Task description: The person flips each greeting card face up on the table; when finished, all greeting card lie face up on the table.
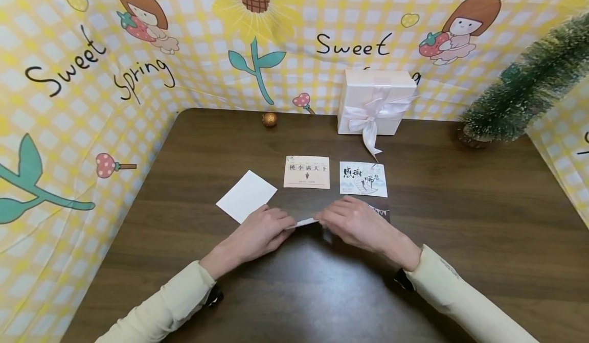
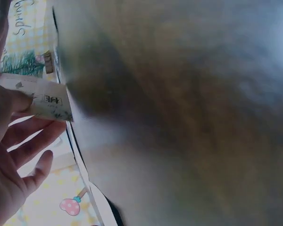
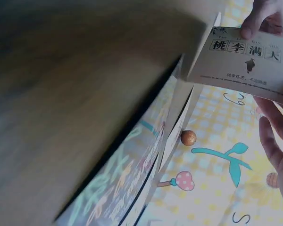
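Both hands hold a small printed card (image 1: 306, 222) above the table, seen nearly edge-on in the head view. My left hand (image 1: 264, 230) pinches its left end; in the left wrist view the thumb lies on the printed face and the other fingers spread below. My right hand (image 1: 356, 224) pinches the opposite end. Black Chinese characters show on the card's face in the right wrist view. Beyond the hands lie a blank white card (image 1: 246, 195), a cream card (image 1: 306, 173) with similar characters, and a pale blue-green card (image 1: 363, 180). A dark card (image 1: 383, 213) is mostly hidden under the right hand.
At the back of the brown table (image 1: 184, 159) stands a white gift box (image 1: 372, 103) with a ribbon bow. A small golden ball (image 1: 269, 119) sits to its left, and a small artificial tree (image 1: 511, 92) to its right. Yellow checked cloth (image 1: 193, 36) surrounds the table's back and sides.
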Motion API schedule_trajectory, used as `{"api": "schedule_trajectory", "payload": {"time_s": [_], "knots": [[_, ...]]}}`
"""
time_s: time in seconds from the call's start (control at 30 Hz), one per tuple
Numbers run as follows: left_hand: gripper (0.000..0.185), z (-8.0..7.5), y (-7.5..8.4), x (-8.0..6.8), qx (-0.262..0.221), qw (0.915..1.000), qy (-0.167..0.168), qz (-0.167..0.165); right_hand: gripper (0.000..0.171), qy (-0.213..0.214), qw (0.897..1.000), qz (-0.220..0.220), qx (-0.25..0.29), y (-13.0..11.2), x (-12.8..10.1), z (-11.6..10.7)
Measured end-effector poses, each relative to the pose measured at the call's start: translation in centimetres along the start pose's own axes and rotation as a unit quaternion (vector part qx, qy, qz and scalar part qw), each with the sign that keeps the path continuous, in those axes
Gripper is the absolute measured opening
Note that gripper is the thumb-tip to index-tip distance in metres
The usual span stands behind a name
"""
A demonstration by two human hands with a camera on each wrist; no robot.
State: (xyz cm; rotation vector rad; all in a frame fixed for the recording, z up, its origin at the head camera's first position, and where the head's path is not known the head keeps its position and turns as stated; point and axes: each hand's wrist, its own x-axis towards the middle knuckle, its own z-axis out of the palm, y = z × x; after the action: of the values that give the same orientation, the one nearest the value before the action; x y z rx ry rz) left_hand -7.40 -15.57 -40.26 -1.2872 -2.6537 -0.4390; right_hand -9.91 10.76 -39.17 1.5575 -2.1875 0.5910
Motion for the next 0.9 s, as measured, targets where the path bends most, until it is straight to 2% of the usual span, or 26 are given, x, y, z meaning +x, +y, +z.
{"api": "schedule_trajectory", "payload": {"time_s": [0.07,0.17,0.23,0.3,0.37,0.43,0.5,0.6,0.67,0.77,0.83,0.9], "knots": [[0.004,-0.1,-0.1,0.3,-0.019,0.9996,0.017,-0.013,0.030,0.016,0.999,0.031,0.031,0.3,0.4,0.1],[0.008,-0.4,-0.1,0.6,-0.056,0.9972,0.016,-0.046,0.025,0.026,0.990,0.100,0.097,0.5,0.6,0.1],[0.008,-0.7,-0.1,0.7,-0.086,0.9936,0.008,-0.073,0.028,0.022,0.976,0.160,0.145,0.5,0.6,0.0],[0.009,-1.1,0.0,0.9,-0.116,0.9884,-0.001,-0.098,0.038,0.019,0.956,0.219,0.193,0.5,0.5,0.0],[0.012,-1.6,0.1,1.0,-0.150,0.9818,-0.012,-0.116,0.037,0.016,0.936,0.263,0.233,0.4,0.4,0.1],[0.017,-2.1,0.1,1.1,-0.182,0.9747,-0.026,-0.127,0.025,0.014,0.924,0.282,0.259,0.4,0.3,0.2],[0.020,-2.4,0.1,1.2,-0.213,0.9672,-0.041,-0.133,0.011,0.014,0.916,0.291,0.277,0.3,0.2,0.4],[0.025,-2.4,0.0,1.2,-0.255,0.9548,-0.042,-0.147,0.010,0.016,0.901,0.310,0.302,0.1,0.2,0.5],[0.028,-2.3,0.0,1.1,-0.283,0.9449,-0.025,-0.163,0.011,0.014,0.888,0.335,0.314,0.0,0.2,0.4],[0.029,-2.1,0.0,1.0,-0.315,0.9289,0.019,-0.194,0.012,-0.005,0.870,0.367,0.329,0.2,0.4,0.3],[0.030,-2.0,0.0,1.0,-0.323,0.9205,0.050,-0.214,0.013,-0.032,0.864,0.377,0.332,0.5,0.5,0.1],[0.030,-1.9,0.0,1.0,-0.324,0.9144,0.076,-0.230,0.014,-0.063,0.863,0.373,0.335,0.8,0.6,0.0]]}}
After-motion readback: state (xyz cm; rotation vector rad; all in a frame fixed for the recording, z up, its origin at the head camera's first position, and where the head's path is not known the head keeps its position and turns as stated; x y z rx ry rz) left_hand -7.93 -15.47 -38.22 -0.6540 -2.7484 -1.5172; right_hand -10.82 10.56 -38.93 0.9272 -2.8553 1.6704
